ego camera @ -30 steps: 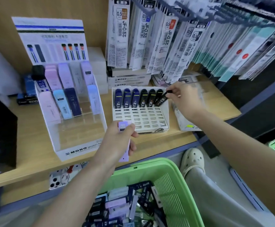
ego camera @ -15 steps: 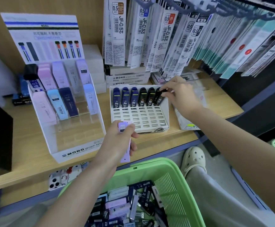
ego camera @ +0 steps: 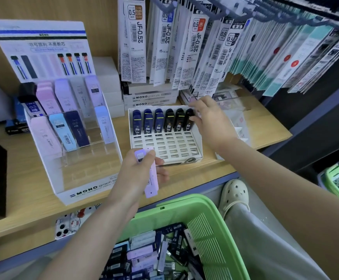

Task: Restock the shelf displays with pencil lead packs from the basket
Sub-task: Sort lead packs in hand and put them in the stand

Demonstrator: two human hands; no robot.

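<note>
One lilac pack (ego camera: 152,178) gripped, left hand (ego camera: 135,174) | right hand (ego camera: 212,122) pinches black pack (ego camera: 188,125) | MONO display (ego camera: 83,192)

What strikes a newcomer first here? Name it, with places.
The left hand grips a lilac lead pack at centre. Behind it, the right hand touches the rightmost black pack in the white slotted tray. Below, a green basket holds many more packs.

Three blue packs (ego camera: 148,122) — three black packs (ego camera: 179,122)
</note>
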